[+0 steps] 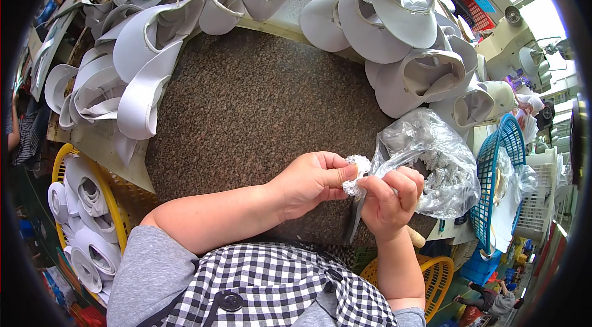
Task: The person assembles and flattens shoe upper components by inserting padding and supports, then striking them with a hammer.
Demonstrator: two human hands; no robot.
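Over the near right part of the dark speckled stone slab [265, 99], my two hands meet at a small, crinkled white lacy piece [357, 166]. My left hand [311, 184] pinches it between thumb and fingers from the left. From the right, my right hand [390, 197] grips its lower edge, the fingers curled in. A dark, narrow blade-like strip [354, 221] shows just below the right hand; whether that hand holds it I cannot tell. Beside the right hand lies an open clear plastic bag [453, 173] with more crinkled white and silvery pieces.
White visor-like caps are piled at the left [145, 43] and right [394, 37] of the slab. A yellow basket [117, 203] of rolled white pieces stands lower left. Right are a blue basket [493, 173], a wooden handle [416, 238] and another yellow basket [441, 281].
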